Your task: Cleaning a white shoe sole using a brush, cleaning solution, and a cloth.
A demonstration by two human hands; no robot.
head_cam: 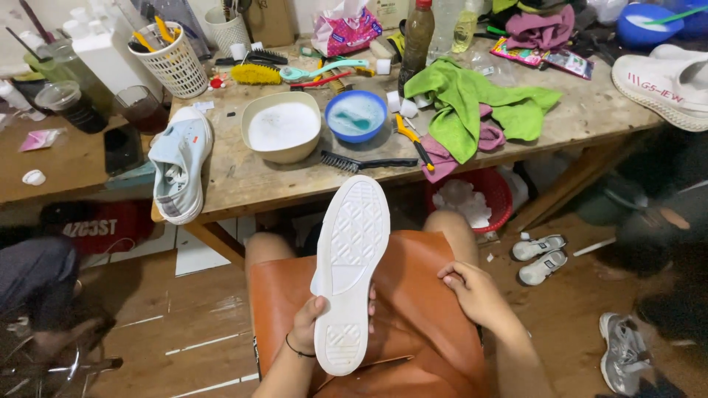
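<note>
A white sneaker (346, 273) is held sole-up over the lap by the left hand (313, 318), whose fingers are curled around its heel end, the thumb pressed on the sole's edge. The right hand (476, 291) is rested on the brown leather apron (413, 309) just beside the shoe, its fingers loosely curled and nothing pinched. Its pale blue mate (179, 163) is seen lying at the near left edge of the wooden workbench (243, 177). On the bench (crowded with cleaning gear) a cream bowl of white foam (281, 126) is set beside a blue bowl (356, 116), with a black brush (365, 162) just in front of them and a green cloth (472, 103) heaped to the right. A red basket (472, 195) is placed under the bench
</note>
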